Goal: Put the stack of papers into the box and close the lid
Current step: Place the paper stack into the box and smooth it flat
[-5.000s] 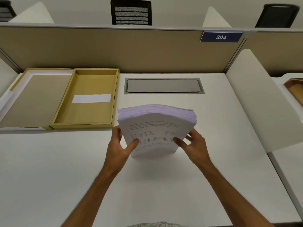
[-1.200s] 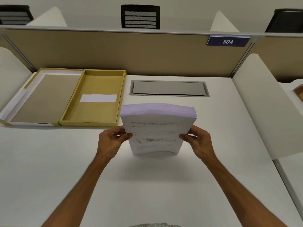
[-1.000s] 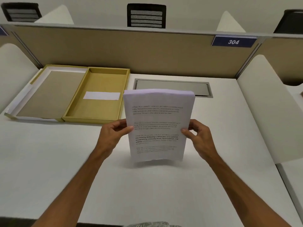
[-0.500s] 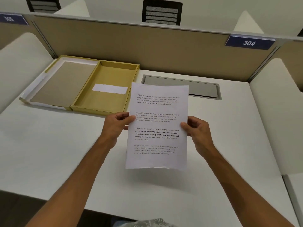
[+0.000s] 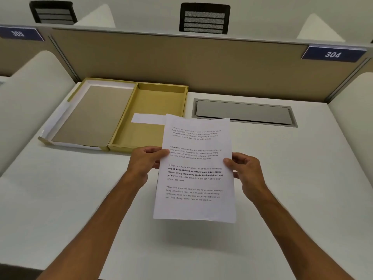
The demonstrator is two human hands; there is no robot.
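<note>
A stack of white printed papers [image 5: 194, 178] hangs above the white desk, its top sheet facing me. My left hand [image 5: 144, 161] grips its left edge and my right hand [image 5: 245, 169] grips its right edge. The stack's upper left corner overlaps the near right corner of the yellow box [image 5: 145, 136], which lies open at the back left with a white label [image 5: 147, 118] on its floor. The hinged lid [image 5: 88, 116] lies flat to the left of the box, its grey-brown inside facing up.
A grey cable hatch [image 5: 244, 113] is set into the desk behind the papers. A tan partition [image 5: 222, 69] with the sign 304 [image 5: 333, 54] closes the back. White curved dividers [image 5: 26, 98] stand at both sides. Black chair backs [image 5: 204, 18] show beyond the partition.
The stack stood on its edge on the desk; both hands have lifted it, turned its face toward me and carried it left toward the box. The view has shifted left.
</note>
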